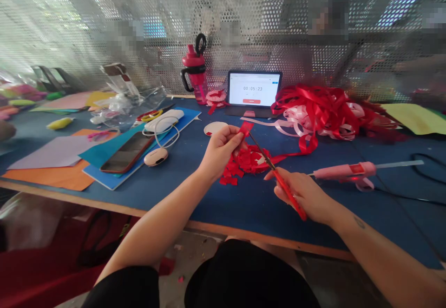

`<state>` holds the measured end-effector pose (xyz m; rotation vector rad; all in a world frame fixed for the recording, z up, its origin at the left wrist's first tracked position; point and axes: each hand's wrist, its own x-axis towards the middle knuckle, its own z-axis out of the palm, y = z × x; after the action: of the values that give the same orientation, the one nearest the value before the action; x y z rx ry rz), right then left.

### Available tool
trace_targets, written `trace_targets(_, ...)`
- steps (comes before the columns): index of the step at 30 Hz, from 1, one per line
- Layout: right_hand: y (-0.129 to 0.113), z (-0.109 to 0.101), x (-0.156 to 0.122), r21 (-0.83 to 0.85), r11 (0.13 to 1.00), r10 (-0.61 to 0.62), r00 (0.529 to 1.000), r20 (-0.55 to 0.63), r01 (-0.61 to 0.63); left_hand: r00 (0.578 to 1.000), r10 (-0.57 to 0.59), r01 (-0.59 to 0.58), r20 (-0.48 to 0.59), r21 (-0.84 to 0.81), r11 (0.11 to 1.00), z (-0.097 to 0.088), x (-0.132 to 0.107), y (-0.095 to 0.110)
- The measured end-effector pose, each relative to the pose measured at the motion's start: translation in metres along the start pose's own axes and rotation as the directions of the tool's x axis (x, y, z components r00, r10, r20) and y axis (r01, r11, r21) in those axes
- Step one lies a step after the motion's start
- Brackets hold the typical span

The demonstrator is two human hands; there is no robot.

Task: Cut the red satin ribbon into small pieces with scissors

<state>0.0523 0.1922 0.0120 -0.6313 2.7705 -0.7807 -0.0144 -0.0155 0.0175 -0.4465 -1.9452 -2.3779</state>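
Note:
My left hand point(223, 149) pinches a red ribbon point(246, 128) between thumb and fingers above the table. My right hand point(301, 192) is wrapped round the red handles of a pair of scissors point(287, 192). The blades point up and left, with their tips at the ribbon beside my left fingers. Whether the blades are parted is too small to tell. Below both hands lies a heap of small cut red ribbon pieces point(232, 172). A white round disc point(215, 128) lies partly behind my left hand.
A pink glue gun point(344, 171) with a cord lies at the right. Tangled red and pink ribbons point(320, 110) stand behind it, beside a tablet point(254, 87) showing a timer. A pink bottle point(195, 73) stands at the back. Leftward lie a phone point(127, 152) and coloured sheets point(49, 154).

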Motion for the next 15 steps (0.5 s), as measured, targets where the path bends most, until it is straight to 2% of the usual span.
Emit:
trace_targets(7,-0.0009,0.0007,-0.0006,-0.026,1.000,0.002,1.000,0.005,-0.001,0.997,-0.046,0.047,-0.058,0.027,0.998,0.0012,-0.0017,0.0033)
trace_targets(15,0.0033,0.0025,0.0005,-0.060,0.998,-0.014,1.000,0.001,0.014,0.999,-0.018,0.019,-0.041,0.026,0.999,0.0038,-0.0029,0.0057)
